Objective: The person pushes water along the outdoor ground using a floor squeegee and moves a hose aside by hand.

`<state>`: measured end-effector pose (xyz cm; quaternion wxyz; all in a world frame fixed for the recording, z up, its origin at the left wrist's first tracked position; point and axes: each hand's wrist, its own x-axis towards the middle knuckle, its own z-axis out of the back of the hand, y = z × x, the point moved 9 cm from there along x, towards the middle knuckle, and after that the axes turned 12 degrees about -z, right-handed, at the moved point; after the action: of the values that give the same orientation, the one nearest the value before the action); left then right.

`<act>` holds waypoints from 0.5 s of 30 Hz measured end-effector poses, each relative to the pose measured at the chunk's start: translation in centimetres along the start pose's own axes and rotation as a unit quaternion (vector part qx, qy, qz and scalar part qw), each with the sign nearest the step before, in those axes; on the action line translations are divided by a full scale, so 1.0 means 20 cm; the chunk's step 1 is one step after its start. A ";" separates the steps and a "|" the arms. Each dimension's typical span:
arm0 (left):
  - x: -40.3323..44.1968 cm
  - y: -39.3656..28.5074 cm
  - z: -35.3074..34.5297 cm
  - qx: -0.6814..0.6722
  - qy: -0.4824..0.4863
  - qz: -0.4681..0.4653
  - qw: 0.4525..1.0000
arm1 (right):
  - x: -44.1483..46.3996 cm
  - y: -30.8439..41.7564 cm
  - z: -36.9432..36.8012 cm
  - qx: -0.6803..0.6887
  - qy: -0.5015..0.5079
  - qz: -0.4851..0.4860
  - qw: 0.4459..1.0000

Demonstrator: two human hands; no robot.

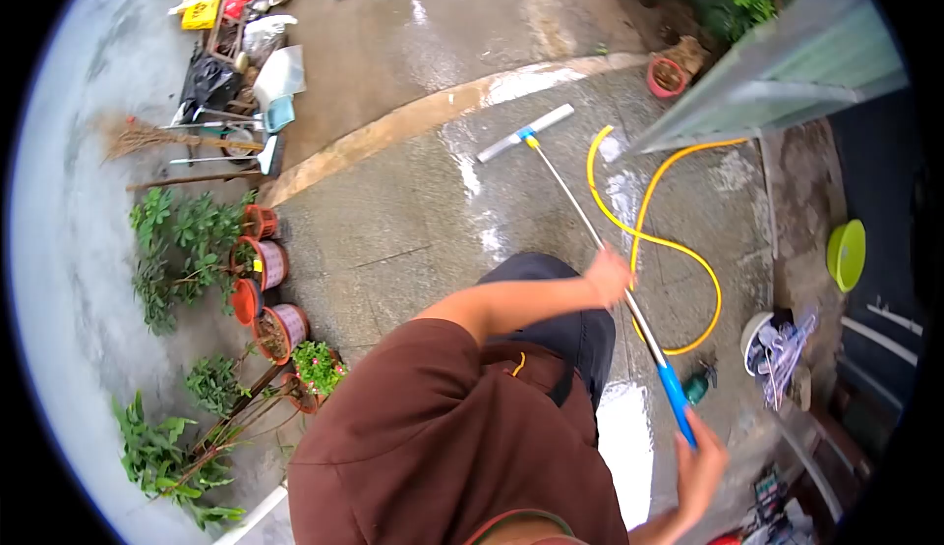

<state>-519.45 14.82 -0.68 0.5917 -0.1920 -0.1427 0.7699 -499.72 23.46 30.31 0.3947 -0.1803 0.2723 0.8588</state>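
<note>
A long-handled floor squeegee (568, 191) slants across the wet concrete, its pale bar-shaped head (526, 133) flat on the ground ahead of me. My left hand (610, 276) is closed round the middle of the metal pole, with that arm stretched across my body. Lower right, my right hand (700, 458) grips the end of the blue handle (676, 402); some of its fingers are hidden. A yellow hose (716, 289) lies looped on the ground just right of the pole, partly behind it.
Potted plants (270, 262) line the left wall, with a twig broom (177, 139) and clutter beyond. To the right are a green basin (846, 255), a container of hangers (777, 348) and a dark green bottle (697, 386). A metal gate panel (777, 73) juts in at upper right.
</note>
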 end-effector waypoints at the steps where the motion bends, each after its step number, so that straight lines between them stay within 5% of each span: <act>1: 0.04 -0.13 -0.09 -0.049 0.024 -0.028 0.998 | -0.09 -0.04 0.10 -0.004 0.008 -0.014 1.000; 5: 0.07 -0.43 0.00 -0.105 0.006 -0.130 0.986 | -0.36 0.13 0.38 -0.157 -0.032 -0.030 0.987; 11: 0.05 -0.17 0.03 -0.075 0.027 -0.115 0.990 | -0.26 0.24 0.28 -0.215 -0.039 -0.138 0.966; 15: -0.05 0.34 -0.06 -0.008 0.030 -0.022 0.999 | -0.02 0.36 -0.17 0.012 -0.038 -0.004 0.999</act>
<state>-524.51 12.17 -4.68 0.6107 -0.2161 -0.1350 0.7498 -504.72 17.31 30.26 0.4098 -0.1442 0.2667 0.8603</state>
